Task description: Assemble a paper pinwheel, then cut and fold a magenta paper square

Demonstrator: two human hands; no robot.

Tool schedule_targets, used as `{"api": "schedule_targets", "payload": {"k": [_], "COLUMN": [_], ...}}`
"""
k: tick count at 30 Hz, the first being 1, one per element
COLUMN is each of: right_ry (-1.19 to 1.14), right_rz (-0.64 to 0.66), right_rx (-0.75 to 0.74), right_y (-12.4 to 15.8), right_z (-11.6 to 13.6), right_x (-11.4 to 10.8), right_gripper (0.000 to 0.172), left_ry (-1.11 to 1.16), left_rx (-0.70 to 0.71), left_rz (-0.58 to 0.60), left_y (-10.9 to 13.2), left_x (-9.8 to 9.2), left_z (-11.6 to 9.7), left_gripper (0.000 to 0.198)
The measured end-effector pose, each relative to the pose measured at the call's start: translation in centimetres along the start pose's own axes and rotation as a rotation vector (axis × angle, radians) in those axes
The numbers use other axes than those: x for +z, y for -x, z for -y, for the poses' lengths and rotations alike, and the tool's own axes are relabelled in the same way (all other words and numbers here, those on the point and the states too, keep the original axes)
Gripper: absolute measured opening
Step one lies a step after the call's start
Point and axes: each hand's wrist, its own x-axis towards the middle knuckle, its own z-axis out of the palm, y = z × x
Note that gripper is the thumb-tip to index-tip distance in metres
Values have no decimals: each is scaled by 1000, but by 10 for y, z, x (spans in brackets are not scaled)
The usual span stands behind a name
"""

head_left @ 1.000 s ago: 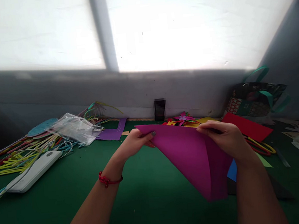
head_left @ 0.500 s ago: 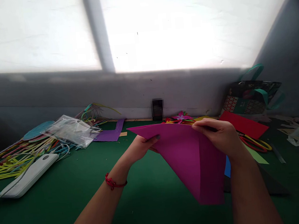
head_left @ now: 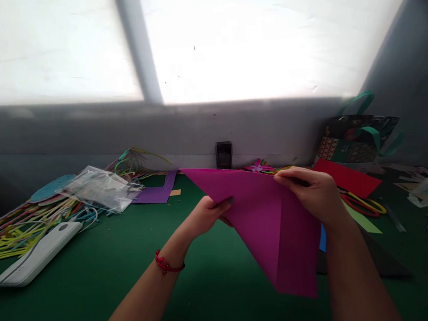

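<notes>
A folded magenta paper sheet [head_left: 267, 220] is held up over the green table [head_left: 98, 290], its point hanging down toward me. My left hand [head_left: 207, 213], with a red cord at the wrist, pinches the sheet's left edge with thumb on top. My right hand [head_left: 312, 192] is closed on the sheet's upper right edge. Both hands grip the same sheet.
At the left lie coloured strips [head_left: 21, 227], a clear plastic bag [head_left: 100, 188] and a white device [head_left: 35, 256]. A purple paper piece [head_left: 159, 191], paper flowers [head_left: 259, 166], a red sheet [head_left: 350, 178], scissors [head_left: 364, 205] and a patterned gift bag [head_left: 358, 140] sit at the back and right.
The magenta sheet's left corner has swung up and away from me. My left hand slid lower along its edge. The right hand stayed almost still.
</notes>
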Motion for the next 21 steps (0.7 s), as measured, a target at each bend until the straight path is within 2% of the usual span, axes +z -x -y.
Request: {"api": "schedule_targets", "payload": {"k": [6, 8, 12, 14, 18, 21], "right_ry": [18, 23, 30, 39, 27, 25], "right_rz": [-62, -62, -62, -80, -122, -128], "right_rx": [35, 42, 44, 42, 65, 73], "right_y": [0, 0, 0, 0, 0, 0], "right_z": [-1, 0, 0, 0, -2, -2], "right_x": [-1, -1, -1, -1, -3, -3], "right_gripper": [10, 11, 13, 15, 16, 15], "left_ry": [7, 21, 45, 43, 61, 80], "left_rx": [-71, -85, -59, -64, -115, -119], "left_rz": [239, 230, 139, 170, 303, 306], "left_y": [6, 5, 3, 3, 6, 5], "left_x": [13, 18, 21, 21, 25, 32], "left_z": [-3, 1, 7, 7, 8, 13], "left_gripper": [40, 40, 41, 42, 45, 40]}}
